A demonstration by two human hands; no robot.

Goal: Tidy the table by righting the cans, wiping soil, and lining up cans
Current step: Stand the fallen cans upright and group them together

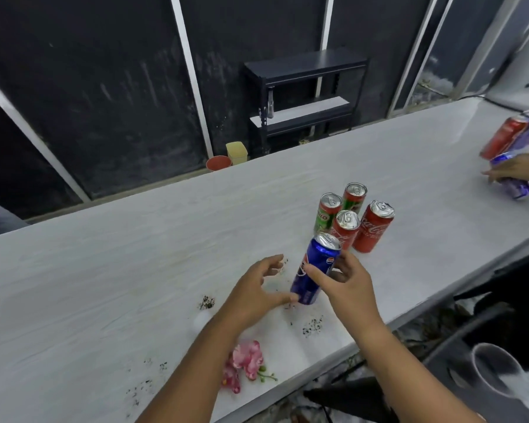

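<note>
A blue Pepsi can (314,267) stands on the white table (104,270), leaning slightly. My right hand (345,285) wraps its middle from the right, thumb across the front. To the can's left my left hand (257,291) has its fingers spread, and its thumb tip touches the can's base. Just behind stand two red Coca-Cola cans (373,227) and two green-and-red cans (327,212), all upright in a tight cluster. Dark soil specks (312,326) lie near the front edge, with another soil patch (207,302) further left.
A pink artificial flower (246,361) lies near the table's front edge under my left forearm. At the far right another person's hand (513,169) holds cans among more red and blue cans (507,135). A black shelf (303,96) stands behind the table.
</note>
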